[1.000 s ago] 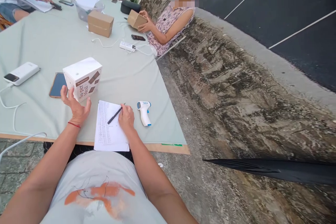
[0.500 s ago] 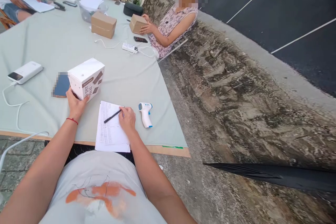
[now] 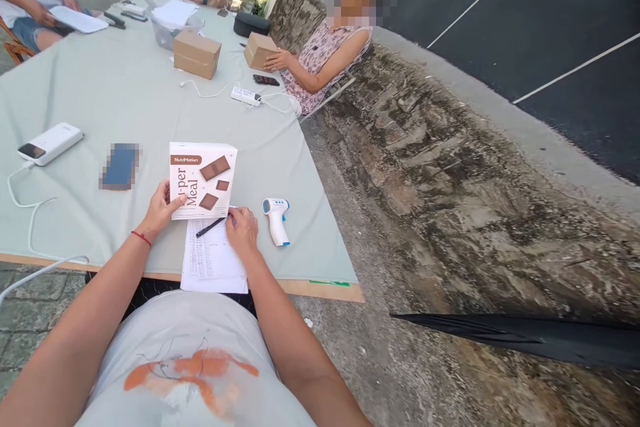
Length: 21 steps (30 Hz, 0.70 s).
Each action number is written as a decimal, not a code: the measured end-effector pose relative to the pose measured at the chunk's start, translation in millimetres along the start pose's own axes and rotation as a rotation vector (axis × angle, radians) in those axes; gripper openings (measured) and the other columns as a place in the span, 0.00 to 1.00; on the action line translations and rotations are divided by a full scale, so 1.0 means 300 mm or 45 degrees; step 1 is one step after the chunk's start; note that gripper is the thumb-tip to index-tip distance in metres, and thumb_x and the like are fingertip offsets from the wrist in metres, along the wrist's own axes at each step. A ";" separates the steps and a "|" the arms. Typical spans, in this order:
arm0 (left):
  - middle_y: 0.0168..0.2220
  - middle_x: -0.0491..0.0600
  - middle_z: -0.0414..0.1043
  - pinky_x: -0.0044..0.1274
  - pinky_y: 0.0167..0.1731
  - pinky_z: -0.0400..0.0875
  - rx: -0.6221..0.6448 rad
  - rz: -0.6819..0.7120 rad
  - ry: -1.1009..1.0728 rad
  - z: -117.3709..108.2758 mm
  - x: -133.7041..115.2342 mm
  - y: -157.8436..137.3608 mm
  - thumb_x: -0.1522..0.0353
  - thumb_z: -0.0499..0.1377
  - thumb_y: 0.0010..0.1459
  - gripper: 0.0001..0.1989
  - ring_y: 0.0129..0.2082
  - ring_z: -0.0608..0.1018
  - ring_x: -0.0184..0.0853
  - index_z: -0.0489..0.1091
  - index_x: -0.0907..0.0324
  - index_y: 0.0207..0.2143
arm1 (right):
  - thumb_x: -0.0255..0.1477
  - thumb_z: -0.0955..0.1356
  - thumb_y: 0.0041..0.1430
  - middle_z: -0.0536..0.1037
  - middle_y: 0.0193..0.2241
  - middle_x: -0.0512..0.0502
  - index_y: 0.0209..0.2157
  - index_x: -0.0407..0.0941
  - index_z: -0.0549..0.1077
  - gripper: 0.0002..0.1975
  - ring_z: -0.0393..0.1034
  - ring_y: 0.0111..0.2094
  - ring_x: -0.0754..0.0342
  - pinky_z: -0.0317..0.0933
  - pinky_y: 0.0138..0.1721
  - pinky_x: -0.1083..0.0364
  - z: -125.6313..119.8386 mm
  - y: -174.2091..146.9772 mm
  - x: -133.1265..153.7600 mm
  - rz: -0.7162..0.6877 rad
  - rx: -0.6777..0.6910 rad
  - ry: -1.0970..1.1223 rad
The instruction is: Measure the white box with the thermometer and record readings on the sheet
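Note:
My left hand [image 3: 163, 208] grips a white cardboard box [image 3: 204, 180] by its lower left corner, thumb across the front. The box's printed face, with brown chocolate-like pieces and the words "NutriMotion" and "Meal", is turned toward me. My right hand [image 3: 243, 230] rests on the paper sheets [image 3: 213, 257], its fingers curled at the end of a black pen [image 3: 209, 228]. The box's lower right corner is close to these fingers; whether they touch it I cannot tell. Beside this hand lies a white and blue infrared thermometer [image 3: 276, 221].
On the cloth-covered table [image 3: 100, 227] are a phone [image 3: 120, 165], a white power bank [image 3: 50, 143] with a cable, a power strip [image 3: 246, 95], a brown carton [image 3: 197, 55] and a plastic tub [image 3: 173, 30]. One person holds another carton [image 3: 260, 51]; others sit farther back.
My left hand has brought the box right and nearer, over the sheets' top edge, turning its printed face toward me. The phone is now fully uncovered. My right hand has stayed in place.

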<state>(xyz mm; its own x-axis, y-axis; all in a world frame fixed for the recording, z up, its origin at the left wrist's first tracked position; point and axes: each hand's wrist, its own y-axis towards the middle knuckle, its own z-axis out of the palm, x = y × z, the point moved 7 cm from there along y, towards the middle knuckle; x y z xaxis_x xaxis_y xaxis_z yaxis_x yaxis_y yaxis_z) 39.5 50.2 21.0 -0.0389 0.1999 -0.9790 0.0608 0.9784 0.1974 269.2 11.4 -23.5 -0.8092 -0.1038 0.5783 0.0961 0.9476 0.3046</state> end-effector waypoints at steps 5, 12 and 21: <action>0.56 0.59 0.72 0.40 0.54 0.72 0.017 -0.032 0.005 0.013 -0.014 -0.002 0.50 0.67 0.49 0.37 0.55 0.75 0.50 0.64 0.60 0.54 | 0.27 0.61 0.61 0.69 0.49 0.35 0.51 0.43 0.73 0.19 0.63 0.51 0.44 0.56 0.54 0.45 -0.139 0.008 -0.013 -0.023 -0.190 -0.124; 0.56 0.59 0.72 0.40 0.53 0.72 0.028 -0.074 0.016 0.020 -0.012 0.000 0.50 0.67 0.50 0.36 0.55 0.75 0.50 0.64 0.61 0.54 | 0.35 0.66 0.59 0.64 0.58 0.27 0.61 0.39 0.62 0.30 0.57 0.59 0.35 0.52 0.57 0.39 -0.269 0.023 -0.219 0.489 0.089 -0.475; 0.56 0.58 0.72 0.40 0.54 0.72 0.039 -0.040 0.055 0.025 -0.031 -0.009 0.50 0.66 0.51 0.36 0.56 0.74 0.50 0.62 0.60 0.56 | 0.37 0.62 0.62 0.69 0.55 0.28 0.62 0.36 0.60 0.30 0.63 0.55 0.37 0.59 0.51 0.46 -0.258 -0.005 -0.252 0.706 0.227 -0.481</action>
<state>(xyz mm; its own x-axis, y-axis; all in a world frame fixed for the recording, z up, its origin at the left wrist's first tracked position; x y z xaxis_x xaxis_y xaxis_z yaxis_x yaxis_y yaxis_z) 47.0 45.3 29.1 -0.0844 0.1719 -0.9815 0.0890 0.9824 0.1643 375.0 -5.6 -9.1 -0.8177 0.4915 0.2996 0.4830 0.8690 -0.1074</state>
